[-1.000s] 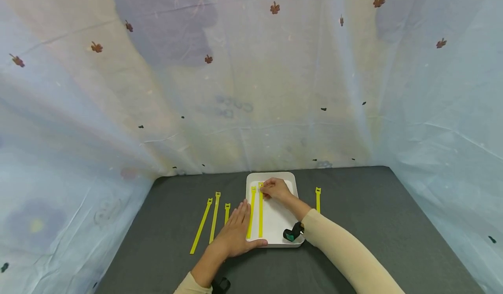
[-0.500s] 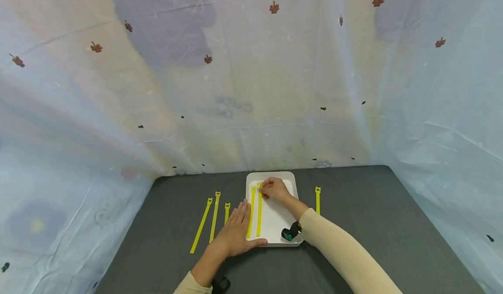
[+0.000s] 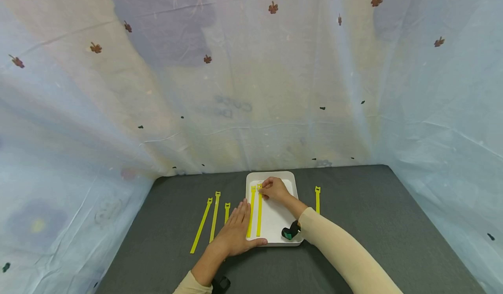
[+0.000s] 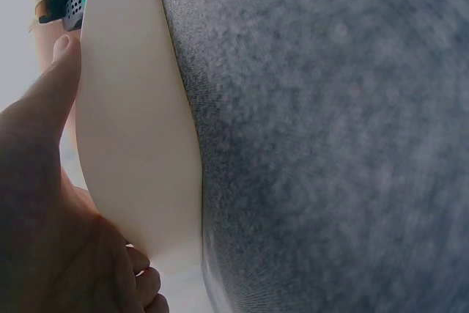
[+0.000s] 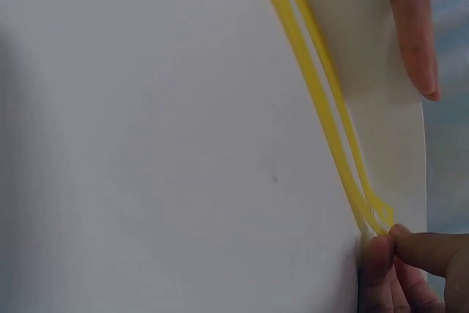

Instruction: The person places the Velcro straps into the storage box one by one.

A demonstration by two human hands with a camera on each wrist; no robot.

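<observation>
A white tray [image 3: 280, 224] lies on the dark cloth with two yellow strap cable ties in it, side by side near its left wall. My right hand [image 3: 276, 190] pinches the right-hand cable tie [image 3: 259, 217] by its slotted far end. The other cable tie [image 3: 251, 213] lies just left of it. In the right wrist view, thumb and finger meet at the end of the held cable tie [image 5: 322, 100]. My left hand [image 3: 232, 236] rests with straight fingers along the tray's left edge. Its thumb lies on the near rim, seen against the tray wall [image 4: 139, 108].
Left of the tray lie a slanted cable tie [image 3: 201, 225], a second cable tie [image 3: 215, 215] and a third cable tie [image 3: 227, 210], partly hidden by my left hand. Another cable tie [image 3: 318, 200] lies right of the tray, partly behind my right arm. A patterned curtain [image 3: 243, 145] stands behind.
The pinched cable tie has shifted slightly left, closer to the one beside it, and its far end has come a little nearer. My left hand has stayed in place.
</observation>
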